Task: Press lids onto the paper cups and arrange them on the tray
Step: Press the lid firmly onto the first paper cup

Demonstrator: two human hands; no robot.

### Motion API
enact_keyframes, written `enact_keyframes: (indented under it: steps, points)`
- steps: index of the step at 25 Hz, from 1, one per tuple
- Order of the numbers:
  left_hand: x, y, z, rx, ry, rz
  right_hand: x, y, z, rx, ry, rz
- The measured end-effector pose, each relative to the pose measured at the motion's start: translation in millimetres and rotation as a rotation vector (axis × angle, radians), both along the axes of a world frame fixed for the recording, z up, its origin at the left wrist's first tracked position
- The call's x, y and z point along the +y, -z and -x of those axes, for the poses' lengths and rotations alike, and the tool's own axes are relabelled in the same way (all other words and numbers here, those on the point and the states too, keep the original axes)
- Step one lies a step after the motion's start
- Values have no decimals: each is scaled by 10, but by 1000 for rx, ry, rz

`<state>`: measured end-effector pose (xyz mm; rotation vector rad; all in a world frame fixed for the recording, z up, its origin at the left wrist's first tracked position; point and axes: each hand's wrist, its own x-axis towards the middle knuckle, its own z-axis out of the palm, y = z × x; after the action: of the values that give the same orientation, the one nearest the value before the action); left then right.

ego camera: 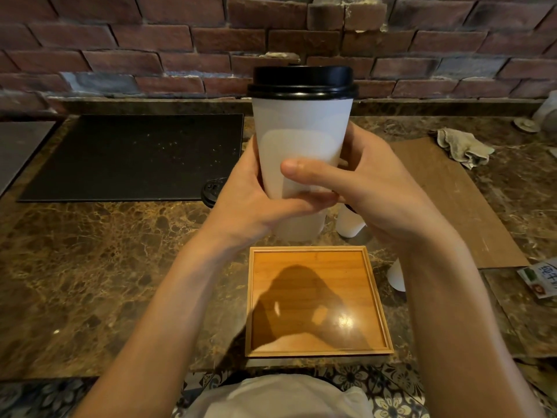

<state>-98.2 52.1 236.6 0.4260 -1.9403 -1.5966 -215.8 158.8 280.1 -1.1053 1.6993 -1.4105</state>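
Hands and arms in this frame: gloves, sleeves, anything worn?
No gloves: left hand and right hand are bare, no rings, watch or wristbands visible. Forearms uncovered, no sleeve in view. Only a white shirt shows at the bottom edge.

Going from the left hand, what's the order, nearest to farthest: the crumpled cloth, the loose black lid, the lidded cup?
1. Lidded cup: held in the left hand.
2. Loose black lid: just left, on the counter.
3. Crumpled cloth: far right.
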Motion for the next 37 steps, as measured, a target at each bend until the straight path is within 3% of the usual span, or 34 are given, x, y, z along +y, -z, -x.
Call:
enact_keyframes:
  steps: [13,31,37]
  points:
    - [73,108,184,33,-115,62,-116,143,-62,98,223,17]
    - [-125,27,-69,-45,272,-105,22,123,56,-168,-129,63]
    - [-99,17,-76,-35,209,-85,20,120,56,-159,-105,47]
